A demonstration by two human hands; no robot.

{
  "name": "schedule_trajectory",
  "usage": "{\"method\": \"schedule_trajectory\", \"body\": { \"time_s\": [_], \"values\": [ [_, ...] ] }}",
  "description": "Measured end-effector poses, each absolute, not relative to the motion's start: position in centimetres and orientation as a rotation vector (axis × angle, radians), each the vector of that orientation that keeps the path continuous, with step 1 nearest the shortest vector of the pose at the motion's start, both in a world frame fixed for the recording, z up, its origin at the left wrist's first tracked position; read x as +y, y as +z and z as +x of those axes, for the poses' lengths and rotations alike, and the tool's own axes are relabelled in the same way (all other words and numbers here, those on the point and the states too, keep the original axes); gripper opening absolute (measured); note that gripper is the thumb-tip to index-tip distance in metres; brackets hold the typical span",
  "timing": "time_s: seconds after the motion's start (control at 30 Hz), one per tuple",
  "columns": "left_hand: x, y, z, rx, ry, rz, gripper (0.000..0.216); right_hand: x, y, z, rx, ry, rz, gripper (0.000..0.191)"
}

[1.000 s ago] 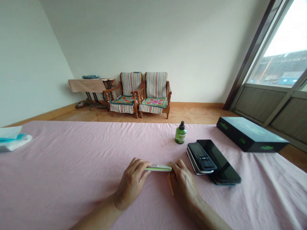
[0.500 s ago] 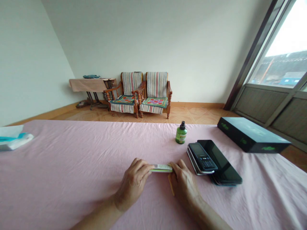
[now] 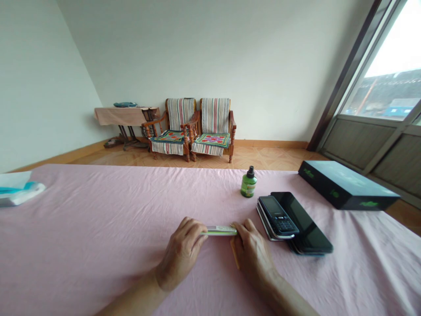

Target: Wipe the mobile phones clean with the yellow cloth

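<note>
Between my two hands is a slim flat object, seen nearly edge-on, pale grey-white with a green line along its side and small print on top. My left hand pinches its left end between thumb and fingers. The right end is gripped by my right hand. A yellowish flap, perhaps cloth, pokes out below the right fingers; most of it is hidden by the hand. Just right of that hand lies a keypad phone on top of other phones, overlapping a large dark-screened device.
A green bottle with a black cap stands beyond my right hand. A black box lies at the right far corner. At the left edge is a white and blue packet. A pink cloth covers the table.
My left hand has slid slightly left along the object, so a little more of its length shows. The right hand stays in place.
</note>
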State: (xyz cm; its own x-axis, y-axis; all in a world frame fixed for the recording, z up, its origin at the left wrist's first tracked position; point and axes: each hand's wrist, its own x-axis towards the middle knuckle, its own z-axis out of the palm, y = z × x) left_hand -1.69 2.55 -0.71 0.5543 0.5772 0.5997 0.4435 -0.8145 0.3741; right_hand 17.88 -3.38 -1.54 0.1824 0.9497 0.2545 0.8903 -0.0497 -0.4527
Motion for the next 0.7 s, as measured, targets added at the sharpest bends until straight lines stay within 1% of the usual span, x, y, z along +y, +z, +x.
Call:
{"method": "schedule_trajectory", "body": {
  "time_s": [0.37,0.57,0.7],
  "values": [
    [2.54,-0.82,-1.71,0.891,1.113,2.551,0.018,-3.38,-1.50,17.86,-1.709,0.177,-1.934,0.025],
    [2.70,-0.71,-1.76,0.915,1.156,2.511,0.019,-3.35,-1.39,17.88,-1.707,0.205,-1.918,0.023],
    [2.84,-0.69,-1.83,0.887,1.149,2.510,0.027,-3.36,-1.59,17.92,-1.696,0.187,-1.906,0.023]
  ]
}}
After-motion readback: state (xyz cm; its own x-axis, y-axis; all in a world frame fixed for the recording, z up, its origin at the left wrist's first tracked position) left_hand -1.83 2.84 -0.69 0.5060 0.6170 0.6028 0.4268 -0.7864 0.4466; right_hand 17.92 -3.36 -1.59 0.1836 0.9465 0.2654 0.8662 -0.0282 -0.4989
